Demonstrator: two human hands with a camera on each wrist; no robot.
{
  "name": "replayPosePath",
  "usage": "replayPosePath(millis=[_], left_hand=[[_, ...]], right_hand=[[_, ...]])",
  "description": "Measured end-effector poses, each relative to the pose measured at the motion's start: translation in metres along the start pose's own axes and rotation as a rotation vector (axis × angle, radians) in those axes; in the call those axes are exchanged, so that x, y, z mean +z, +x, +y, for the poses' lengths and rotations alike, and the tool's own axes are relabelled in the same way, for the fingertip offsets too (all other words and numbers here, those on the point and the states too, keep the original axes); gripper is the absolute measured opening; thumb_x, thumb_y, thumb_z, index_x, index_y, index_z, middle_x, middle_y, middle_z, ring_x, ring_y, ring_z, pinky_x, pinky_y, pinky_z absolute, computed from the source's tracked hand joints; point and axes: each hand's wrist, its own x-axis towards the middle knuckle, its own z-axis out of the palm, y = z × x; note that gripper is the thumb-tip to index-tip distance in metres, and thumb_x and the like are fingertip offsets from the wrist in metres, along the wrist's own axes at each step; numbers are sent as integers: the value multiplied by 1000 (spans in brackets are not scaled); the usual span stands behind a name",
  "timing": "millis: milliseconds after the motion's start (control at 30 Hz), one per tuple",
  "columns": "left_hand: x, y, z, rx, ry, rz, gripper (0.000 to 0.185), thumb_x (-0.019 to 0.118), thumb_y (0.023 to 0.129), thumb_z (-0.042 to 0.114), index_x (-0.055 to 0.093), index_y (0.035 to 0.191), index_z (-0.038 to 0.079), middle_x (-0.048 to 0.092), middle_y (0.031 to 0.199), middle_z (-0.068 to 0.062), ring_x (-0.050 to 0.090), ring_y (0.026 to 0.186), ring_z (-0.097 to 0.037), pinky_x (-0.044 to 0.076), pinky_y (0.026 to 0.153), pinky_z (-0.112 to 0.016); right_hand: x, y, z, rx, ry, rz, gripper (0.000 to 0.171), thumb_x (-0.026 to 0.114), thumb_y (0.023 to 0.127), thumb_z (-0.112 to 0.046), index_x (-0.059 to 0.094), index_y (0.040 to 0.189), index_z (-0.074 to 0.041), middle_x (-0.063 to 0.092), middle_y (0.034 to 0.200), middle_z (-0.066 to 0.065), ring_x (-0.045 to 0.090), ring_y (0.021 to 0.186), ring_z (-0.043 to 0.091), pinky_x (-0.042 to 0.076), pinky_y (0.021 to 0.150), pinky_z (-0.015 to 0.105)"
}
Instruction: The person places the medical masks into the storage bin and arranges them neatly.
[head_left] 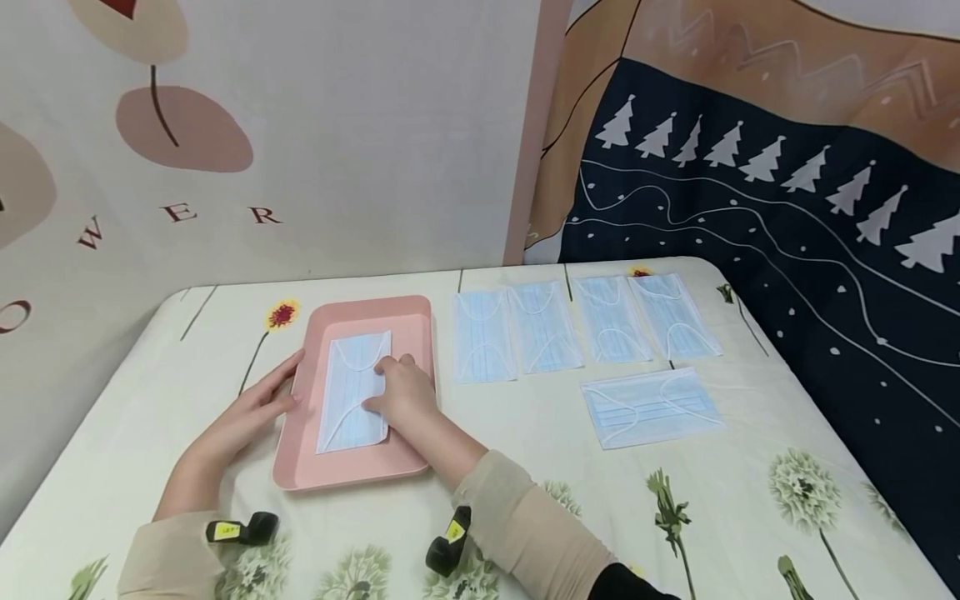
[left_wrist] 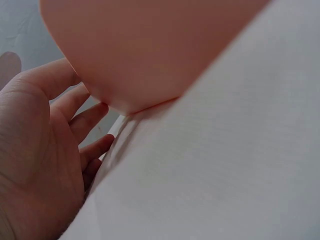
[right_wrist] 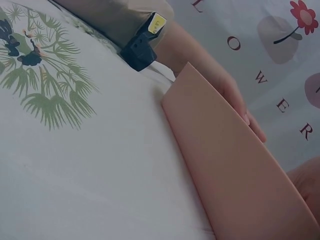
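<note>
In the head view, a light blue face mask (head_left: 348, 392) with white ear loops lies lengthwise in a pink tray (head_left: 300, 467). My right hand (head_left: 405, 396) reaches over the tray's right side and holds that mask by its right edge, thumb and index finger showing on top; the other fingers are mostly hidden. My left hand (head_left: 243, 417) rests at the tray's left rim with its fingers extended. The left wrist view shows these fingers (left_wrist: 90, 120) spread loosely, fingertips right at the tray's outer wall (left_wrist: 145, 55).
Right of the tray, several more face masks (head_left: 543, 327) lie side by side in a row. Another mask (head_left: 652, 407) lies crosswise in front of them. A flower-printed cloth (head_left: 525, 467) covers the table, and patterned curtains (head_left: 375, 142) hang behind it.
</note>
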Motion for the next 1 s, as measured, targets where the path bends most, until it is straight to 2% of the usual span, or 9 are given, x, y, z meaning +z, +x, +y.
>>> replayPosePath(millis=[200, 267, 367, 533, 633, 800, 1000], left_hand=[[0, -1, -1, -6, 3, -3, 67, 51, 100, 12, 14, 155, 16, 6, 157, -22, 14, 138, -2, 24, 95, -3], [0, -1, -3, -12, 7, 0, 67, 51, 100, 13, 14, 155, 17, 7, 157, -21, 15, 137, -2, 24, 95, -3], [-1, 0, -4, -21, 14, 3, 67, 52, 100, 16, 15, 155, 18, 8, 158, -18, 17, 133, 5, 24, 95, -3], [-1, 0, -3, -21, 10, 2, 67, 52, 100, 15, 15, 155, 19, 7, 158, -19, 16, 134, 5, 24, 94, -2], [-1, -1, -3, -27, 9, 2, 67, 52, 100, 15, 15, 155, 19, 7, 158, -19, 13, 137, 0, 24, 94, -2], [0, -1, -1, -21, -3, 0, 68, 52, 100, 12, 14, 155, 17, 6, 157, -21, 4, 143, -32, 24, 93, -2], [0, 0, 0, -18, -9, -1, 68, 52, 99, 12, 14, 155, 16, 6, 157, -21, 3, 143, -33, 24, 94, -3]], right_hand=[[-3, -3, 2, -44, 47, 40, 52, 82, 76, -34, 65, 122, -17, 51, 97, 0, 53, 74, 11, 48, 68, 21], [-6, -5, 2, -72, 87, 52, 51, 81, 77, -33, 65, 122, -17, 51, 97, -1, 52, 74, 9, 47, 68, 20], [-12, -9, 4, -103, 156, 48, 50, 80, 78, -32, 64, 123, -18, 52, 99, -2, 53, 77, 8, 46, 67, 19], [-24, -14, 7, -161, 258, 51, 50, 80, 80, -29, 63, 125, -17, 56, 101, 0, 53, 80, 7, 44, 65, 19], [-31, -16, 10, -197, 315, 63, 49, 80, 80, -25, 63, 125, -14, 58, 99, 2, 51, 71, 7, 44, 61, 19], [-44, -17, 15, -237, 389, 75, 49, 79, 80, -21, 62, 125, -12, 60, 100, 6, 52, 65, 6, 45, 60, 18], [-60, -21, 24, -235, 461, 88, 48, 78, 81, -18, 61, 126, -12, 61, 104, 6, 56, 72, 9, 47, 62, 20]])
